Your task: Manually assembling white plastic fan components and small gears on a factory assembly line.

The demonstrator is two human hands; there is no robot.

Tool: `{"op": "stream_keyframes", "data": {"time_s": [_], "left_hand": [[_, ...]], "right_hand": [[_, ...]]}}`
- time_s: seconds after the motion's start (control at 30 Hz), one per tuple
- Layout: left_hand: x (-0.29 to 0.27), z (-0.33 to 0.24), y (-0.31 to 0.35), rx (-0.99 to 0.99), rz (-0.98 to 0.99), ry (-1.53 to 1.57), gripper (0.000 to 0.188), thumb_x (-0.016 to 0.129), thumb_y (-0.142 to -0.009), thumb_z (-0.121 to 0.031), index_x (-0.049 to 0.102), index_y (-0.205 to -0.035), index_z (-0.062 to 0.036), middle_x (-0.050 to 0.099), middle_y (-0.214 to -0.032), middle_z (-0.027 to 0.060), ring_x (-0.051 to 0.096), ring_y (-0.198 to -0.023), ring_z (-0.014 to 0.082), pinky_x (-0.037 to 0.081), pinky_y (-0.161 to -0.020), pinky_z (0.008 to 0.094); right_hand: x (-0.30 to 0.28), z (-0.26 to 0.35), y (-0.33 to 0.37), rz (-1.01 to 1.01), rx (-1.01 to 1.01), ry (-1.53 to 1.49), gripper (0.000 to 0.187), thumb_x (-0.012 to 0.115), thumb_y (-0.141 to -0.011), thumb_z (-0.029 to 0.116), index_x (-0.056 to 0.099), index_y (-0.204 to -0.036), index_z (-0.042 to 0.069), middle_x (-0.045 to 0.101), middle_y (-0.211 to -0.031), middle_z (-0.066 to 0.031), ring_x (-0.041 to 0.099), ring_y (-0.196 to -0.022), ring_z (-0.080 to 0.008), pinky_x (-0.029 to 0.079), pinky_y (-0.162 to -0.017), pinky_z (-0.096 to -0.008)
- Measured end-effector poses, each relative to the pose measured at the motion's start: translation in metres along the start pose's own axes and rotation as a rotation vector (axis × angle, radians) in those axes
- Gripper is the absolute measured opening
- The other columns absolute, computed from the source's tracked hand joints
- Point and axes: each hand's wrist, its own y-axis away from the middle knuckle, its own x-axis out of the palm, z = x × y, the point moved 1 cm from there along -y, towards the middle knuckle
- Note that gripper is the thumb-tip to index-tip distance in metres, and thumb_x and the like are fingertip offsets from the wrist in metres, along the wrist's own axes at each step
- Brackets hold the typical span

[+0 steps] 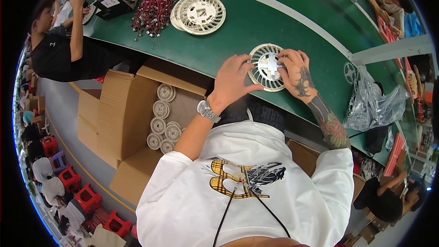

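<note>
White hooded top with a printed chest graphic (247, 178) fills the near field at 6 o'clock; both forearms run up from it to the green work surface (238, 32).

Left hand (233, 80), a metal wristwatch (208, 110) below it, lies with its fingertips on the left rim of a round white slatted plastic disc (265, 66). The fingers are spread and resting, not wrapped round anything. Right hand (295, 71) covers the disc's right side at about 3 o'clock, fingers curled over the rim and hub; whether it pinches the part or only presses on it cannot be told. The disc lies flat on the green surface, near the edge closest to the person, just right of frame centre.

Judgement on handling: thin moulded plastic, so probably light and fairly stiff, but the fine ribs look breakable. Hold by the outer ring or the solid cross-shaped hub, not the slats. The smooth surface may slide under a push.

At 12 o'clock from the disc: a stack of similar discs (200, 13) and a heap of red wired parts (152, 13). At 9 o'clock: an open carton (123, 114) of smaller discs. At 3 o'clock: a clear plastic bag (375, 105).
</note>
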Motion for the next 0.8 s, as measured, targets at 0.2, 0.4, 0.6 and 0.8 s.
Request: {"op": "stream_keyframes", "data": {"time_s": [0.2,0.4,0.6,0.8], "left_hand": [[-0.001,0.001,0.0,-0.013,-0.002,0.016,0.07,0.093,-0.061,-0.053,0.064,-0.109,-0.011,0.062,-0.131,0.0064,0.06,-0.121,0.0392,0.05,-0.106,0.0486],[-0.002,0.001,0.002,-0.017,0.0,0.032,0.071,0.094,-0.058,-0.053,0.063,-0.108,-0.0119,0.061,-0.132,0.0057,0.06,-0.121,0.0389,0.05,-0.107,0.0489],[-0.002,0.0,0.001,0.008,0.0,0.041,0.069,0.094,-0.058,-0.052,0.063,-0.105,-0.0121,0.062,-0.13,0.0052,0.061,-0.12,0.0384,0.051,-0.107,0.0494],[-0.003,0.001,0.0,0.025,0.009,0.02,0.071,0.088,-0.063,-0.057,0.065,-0.107,-0.0078,0.06,-0.127,0.0085,0.061,-0.116,0.0358,0.048,-0.11,0.0493]], "right_hand": [[-0.009,0.0,-0.007,0.056,-0.05,-0.008,0.019,0.07,-0.083,0.002,0.065,-0.101,0.001,0.06,-0.129,-0.0128,0.057,-0.12,-0.0339,0.042,-0.107,-0.0467],[-0.012,-0.01,-0.01,0.153,-0.022,-0.191,0.02,0.073,-0.083,0.005,0.065,-0.1,0.0,0.058,-0.133,-0.0136,0.056,-0.12,-0.0343,0.048,-0.101,-0.0424],[-0.014,-0.018,-0.011,0.185,0.009,-0.257,0.02,0.075,-0.083,0.009,0.066,-0.1,0.003,0.058,-0.132,-0.0128,0.055,-0.122,-0.0329,0.049,-0.1,-0.042],[-0.008,-0.028,-0.01,0.195,0.045,-0.332,0.025,0.077,-0.081,0.01,0.067,-0.103,0.004,0.055,-0.137,-0.0144,0.052,-0.126,-0.0329,0.046,-0.105,-0.0417]]}}
